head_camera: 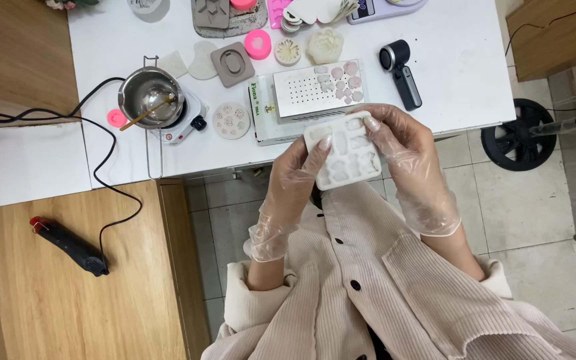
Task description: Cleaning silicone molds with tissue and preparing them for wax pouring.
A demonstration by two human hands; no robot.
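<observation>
White silicone mould [343,157] mid-frame, pinched between my left grip [296,175] and right grip [401,150] | perforated tray [315,93] just above | melting pot [149,99] upper left | desk [461,60] edge behind mould, floor open below.

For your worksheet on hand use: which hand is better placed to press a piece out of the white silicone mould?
Probably the right hand: its fingertips curl over the top edge of the white silicone mould, while the left hand grips the mould's side, steadying it.
</observation>
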